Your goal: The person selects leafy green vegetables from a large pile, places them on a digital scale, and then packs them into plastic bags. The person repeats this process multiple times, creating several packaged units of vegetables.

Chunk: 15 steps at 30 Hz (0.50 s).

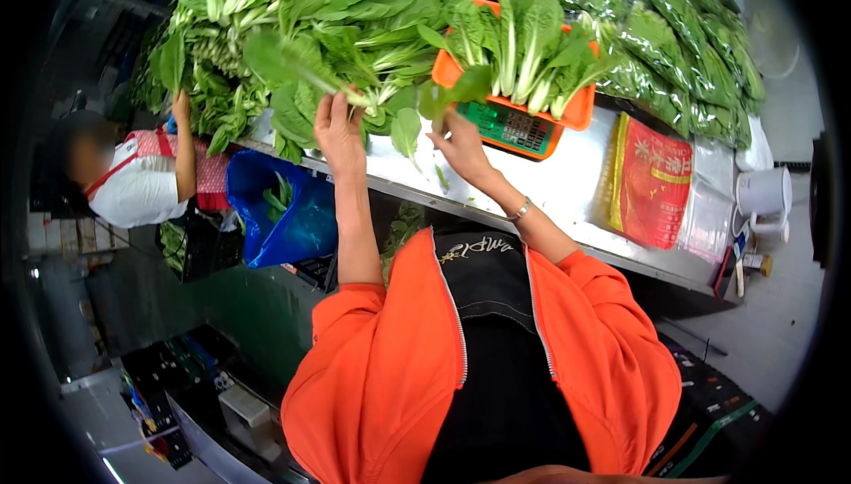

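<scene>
My left hand holds a stalk of leafy greens by its pale base, the blurred leaf pointing up and left. Between the fingers of my right hand is a loose green leaf, just in front of the scale. Several heads of greens lie side by side in an orange tray on a digital scale with a lit green display. A large heap of greens fills the table's far left. One loose leaf rests on the metal tabletop between my hands.
Clear-bagged greens are piled at the far right, near a red and yellow printed bag and a white container. A blue plastic bag hangs open below the table edge. Another person stands left, one hand at the heap.
</scene>
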Motion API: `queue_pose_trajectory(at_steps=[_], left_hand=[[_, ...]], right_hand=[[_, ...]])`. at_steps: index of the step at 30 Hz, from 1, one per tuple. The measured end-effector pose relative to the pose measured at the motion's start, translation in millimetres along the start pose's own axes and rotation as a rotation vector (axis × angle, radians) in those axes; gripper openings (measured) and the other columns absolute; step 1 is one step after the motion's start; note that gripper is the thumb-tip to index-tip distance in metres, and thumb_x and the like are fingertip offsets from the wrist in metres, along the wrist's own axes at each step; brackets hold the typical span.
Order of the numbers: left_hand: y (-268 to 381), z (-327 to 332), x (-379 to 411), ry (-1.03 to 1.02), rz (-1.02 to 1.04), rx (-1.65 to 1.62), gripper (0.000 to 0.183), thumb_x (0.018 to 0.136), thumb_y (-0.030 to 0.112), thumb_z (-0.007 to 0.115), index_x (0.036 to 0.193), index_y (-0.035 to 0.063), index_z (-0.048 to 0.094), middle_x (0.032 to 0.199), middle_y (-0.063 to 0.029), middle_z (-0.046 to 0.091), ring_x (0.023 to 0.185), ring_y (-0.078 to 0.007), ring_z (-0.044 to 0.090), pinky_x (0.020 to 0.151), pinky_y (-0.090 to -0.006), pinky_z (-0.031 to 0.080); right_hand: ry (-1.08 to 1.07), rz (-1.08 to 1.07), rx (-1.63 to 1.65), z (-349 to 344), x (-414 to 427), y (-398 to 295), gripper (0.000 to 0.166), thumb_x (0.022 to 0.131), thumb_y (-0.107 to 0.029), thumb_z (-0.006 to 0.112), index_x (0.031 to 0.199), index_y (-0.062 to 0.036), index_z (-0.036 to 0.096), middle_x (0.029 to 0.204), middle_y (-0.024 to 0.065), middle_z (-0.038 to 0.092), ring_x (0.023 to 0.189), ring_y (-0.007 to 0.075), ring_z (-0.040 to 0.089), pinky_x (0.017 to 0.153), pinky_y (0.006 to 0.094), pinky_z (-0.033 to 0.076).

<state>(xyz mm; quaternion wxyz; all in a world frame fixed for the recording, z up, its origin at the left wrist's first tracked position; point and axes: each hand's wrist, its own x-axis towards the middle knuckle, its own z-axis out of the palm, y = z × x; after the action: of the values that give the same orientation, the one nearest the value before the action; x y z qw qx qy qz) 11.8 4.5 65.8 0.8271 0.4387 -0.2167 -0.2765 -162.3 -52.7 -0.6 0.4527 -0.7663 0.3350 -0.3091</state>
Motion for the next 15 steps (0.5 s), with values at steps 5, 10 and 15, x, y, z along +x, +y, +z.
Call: queue_pose_trajectory(at_steps=[5, 10, 15], left_hand=[[-52.3, 94.2, 7.9, -0.402, -0.107, 0.247, 0.034, 0.084, 0.012, 0.067, 0.112, -0.0041, 0.055, 0.088, -0.0090, 0.065, 0.076, -0.0128, 0.062, 0.068, -0.0261, 0.052], [-112.8, 127.9, 6.4, -0.503, 0.052, 0.992, 0.038, 0.079, 0.018, 0.071, 0.107, -0.0035, 0.056, 0.088, -0.0144, 0.066, 0.070, -0.0194, 0.063, 0.065, -0.0312, 0.050], [-112.9, 92.6, 8.6, -0.384, 0.211, 0.980, 0.031, 0.077, 0.018, 0.072, 0.098, -0.0005, 0.059, 0.087, -0.0128, 0.063, 0.072, -0.0274, 0.060, 0.071, -0.0385, 0.047]], right_hand=[[-0.359, 0.191, -0.523, 18.0, -33.3, 28.6, 0.039, 0.077, -0.027, 0.071, 0.099, 0.0013, 0.055, 0.092, 0.0209, 0.063, 0.087, 0.0358, 0.063, 0.075, 0.0430, 0.051], [-0.454, 0.289, -0.514, 7.9, -39.6, 32.0, 0.045, 0.081, -0.039, 0.063, 0.103, -0.0001, 0.055, 0.099, 0.0214, 0.061, 0.093, 0.0379, 0.061, 0.078, 0.0455, 0.049], [-0.246, 0.229, -0.450, -4.8, -48.4, 33.2, 0.037, 0.082, -0.033, 0.064, 0.088, 0.0031, 0.058, 0.091, 0.0223, 0.062, 0.085, 0.0404, 0.062, 0.072, 0.0473, 0.050]])
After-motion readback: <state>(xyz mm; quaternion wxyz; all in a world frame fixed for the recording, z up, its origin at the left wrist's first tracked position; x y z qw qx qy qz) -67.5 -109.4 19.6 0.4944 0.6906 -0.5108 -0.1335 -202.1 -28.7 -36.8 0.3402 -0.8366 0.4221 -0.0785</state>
